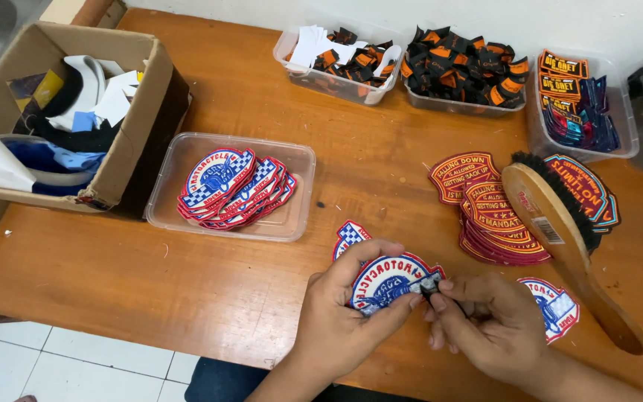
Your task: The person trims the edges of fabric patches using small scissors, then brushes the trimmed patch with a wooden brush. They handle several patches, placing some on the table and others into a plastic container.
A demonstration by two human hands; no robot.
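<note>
Below, wooden table (247,290), white-tiled floor (76,365).

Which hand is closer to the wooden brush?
Right. The right hand is just left of the wooden brush, near its handle. The left hand is farther left, holding a round patch.

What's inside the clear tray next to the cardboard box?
The clear tray holds a fanned stack of red, white and blue patches. Only the top patch shows fully; the lower ones are mostly covered.

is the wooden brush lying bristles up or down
Neither: the wooden brush lies tipped on its side, black bristles facing away, leaning on a patch stack.
</note>
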